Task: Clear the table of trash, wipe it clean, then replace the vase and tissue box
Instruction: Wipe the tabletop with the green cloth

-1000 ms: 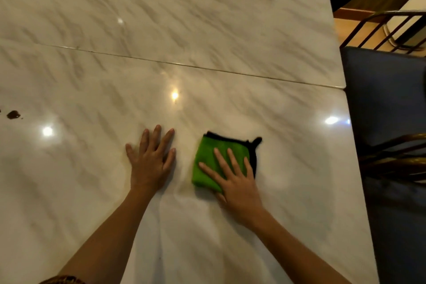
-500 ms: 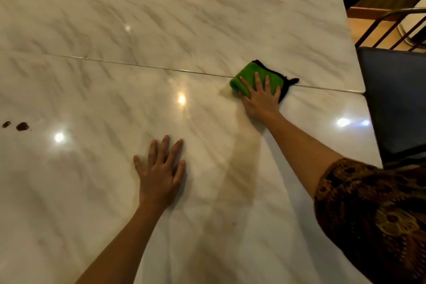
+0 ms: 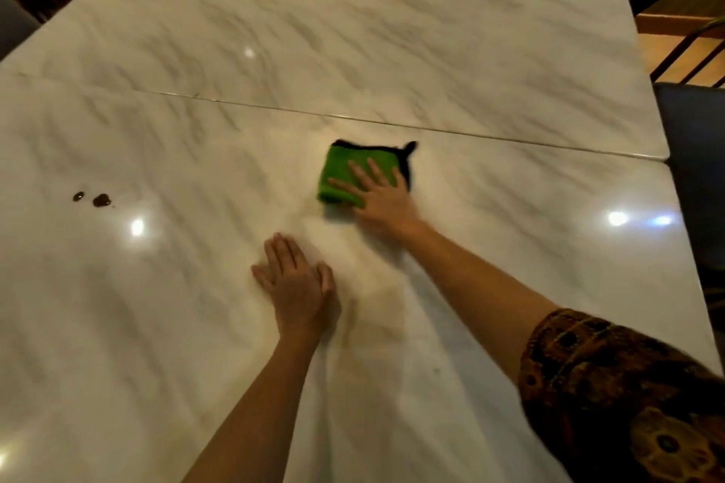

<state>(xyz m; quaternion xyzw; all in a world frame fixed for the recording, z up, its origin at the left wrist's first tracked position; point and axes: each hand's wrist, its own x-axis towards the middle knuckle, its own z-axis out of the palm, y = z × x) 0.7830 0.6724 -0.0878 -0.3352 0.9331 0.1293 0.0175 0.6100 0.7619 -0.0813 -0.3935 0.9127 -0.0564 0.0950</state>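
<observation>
A folded green cloth (image 3: 341, 172) with a black edge lies on the white marble table (image 3: 392, 43), just in front of the seam between its two slabs. My right hand (image 3: 382, 196) presses flat on the cloth with straight, spread fingers. Nearer to me, my left hand (image 3: 298, 286) rests flat on the bare tabletop, fingers together, holding nothing. Two small dark brown spots (image 3: 96, 199) sit on the table at the left. No vase or tissue box is in view.
A dark blue chair seat (image 3: 694, 137) with a metal-bar back stands close against the table's right edge. Another chair (image 3: 15, 23) shows dimly at the far left corner. Ceiling lights glare on the glossy surface.
My right hand has dragged the cloth back from the seam at the right toward the table's middle and closer to me. My left hand has stayed flat in about the same place.
</observation>
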